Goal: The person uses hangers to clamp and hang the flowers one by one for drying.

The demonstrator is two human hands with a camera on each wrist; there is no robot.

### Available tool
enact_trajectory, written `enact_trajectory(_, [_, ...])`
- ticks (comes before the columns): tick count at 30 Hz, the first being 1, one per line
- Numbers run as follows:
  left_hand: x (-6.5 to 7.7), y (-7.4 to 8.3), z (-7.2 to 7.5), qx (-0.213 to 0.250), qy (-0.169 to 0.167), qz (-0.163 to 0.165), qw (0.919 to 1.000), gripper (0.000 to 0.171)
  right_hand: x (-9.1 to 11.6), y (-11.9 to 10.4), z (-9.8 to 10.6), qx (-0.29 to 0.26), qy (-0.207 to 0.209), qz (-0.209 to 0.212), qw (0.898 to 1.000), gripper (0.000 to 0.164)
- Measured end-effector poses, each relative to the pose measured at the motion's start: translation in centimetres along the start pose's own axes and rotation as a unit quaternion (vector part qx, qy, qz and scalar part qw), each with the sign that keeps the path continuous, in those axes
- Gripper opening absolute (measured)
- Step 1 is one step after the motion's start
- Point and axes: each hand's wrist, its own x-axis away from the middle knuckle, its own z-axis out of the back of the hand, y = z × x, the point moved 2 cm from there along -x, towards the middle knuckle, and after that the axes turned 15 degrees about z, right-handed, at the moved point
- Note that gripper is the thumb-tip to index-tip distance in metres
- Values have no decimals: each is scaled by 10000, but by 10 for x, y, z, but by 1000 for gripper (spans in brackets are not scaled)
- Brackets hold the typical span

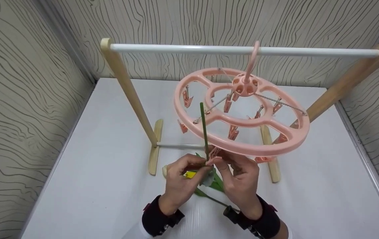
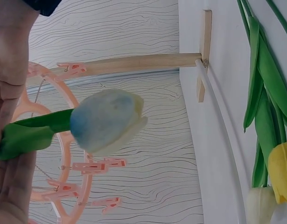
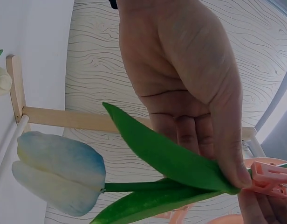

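A white-and-blue artificial tulip (image 2: 102,122) is held upside down, its bloom low and its green stem (image 1: 204,126) rising beside the hanger's rim. My left hand (image 1: 183,179) pinches the stem near its leaves (image 3: 167,156). With thumb and fingers, my right hand (image 1: 242,177) pinches a pink clip (image 1: 213,161) right beside the stem. Whether the clip's jaws enclose the stem cannot be told. Above both hands is the round pink clip hanger (image 1: 236,146), hooked over a white rod (image 1: 183,49).
A yellow tulip (image 2: 282,172) and a white tulip (image 2: 261,205) lie on the white table (image 1: 86,172). The rack's wooden legs (image 1: 131,96) stand on both sides, joined low by a thin bar (image 1: 179,145). Other pink clips (image 1: 233,132) dangle around the ring.
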Motion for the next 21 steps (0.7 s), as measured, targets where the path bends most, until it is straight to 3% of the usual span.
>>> enact_trajectory(10, [5,-7,7,-240,-299,128,9992,27,0,-2,13,-277,54,153,9995,31])
enact_trajectory(21, [12,-28,23,-591,-144,190,9980,22,2,-4,32,-532,50,212,9983,35])
